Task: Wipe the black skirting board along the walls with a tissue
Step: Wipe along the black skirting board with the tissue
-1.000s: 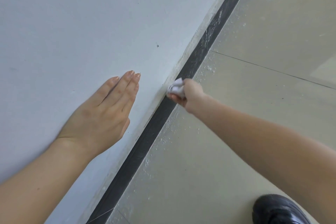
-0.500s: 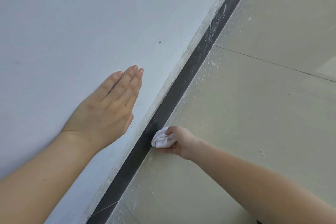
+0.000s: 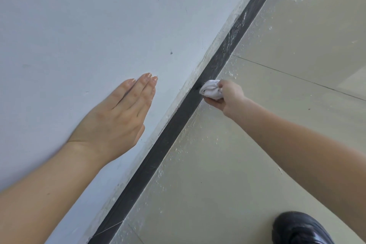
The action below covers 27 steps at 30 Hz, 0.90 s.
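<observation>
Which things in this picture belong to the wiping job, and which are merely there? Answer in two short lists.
Part of the job:
- tissue, bunched in the right hand
- black skirting board, with pale dust farther along
- left hand, flat on the wall

Merely there:
- tiled floor, speckled with white crumbs
- black shoe
</observation>
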### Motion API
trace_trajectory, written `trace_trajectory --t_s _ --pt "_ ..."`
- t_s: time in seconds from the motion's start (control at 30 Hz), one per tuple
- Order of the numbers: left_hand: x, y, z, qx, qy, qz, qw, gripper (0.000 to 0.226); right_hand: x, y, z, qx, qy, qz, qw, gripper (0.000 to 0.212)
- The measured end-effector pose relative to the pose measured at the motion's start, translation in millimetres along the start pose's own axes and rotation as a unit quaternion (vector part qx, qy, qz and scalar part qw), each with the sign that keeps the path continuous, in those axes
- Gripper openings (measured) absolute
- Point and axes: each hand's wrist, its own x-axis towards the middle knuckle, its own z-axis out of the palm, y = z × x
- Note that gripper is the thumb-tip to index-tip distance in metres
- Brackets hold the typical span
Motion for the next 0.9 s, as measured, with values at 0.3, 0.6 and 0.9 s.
trace_trajectory --t_s 0.3,0.6,0.9 --pt "2.2 -2.2 -0.8 -0.007 0.006 0.006 1.000 0.064 -78.4 94.1 33.6 -0.145 -0.220 0.233 0.936 0.023" --pt "1.6 -3.2 -1.8 -0.015 0.003 0.002 1.000 0.064 -35.5 -17.5 25.3 -0.056 -0.087 0.000 0.995 0.021" --pt "32.1 4.0 -5.2 -0.108 0.010 0.003 0.994 0.063 -13.6 14.2 -11.1 -0.110 -0.047 0.130 0.984 0.023"
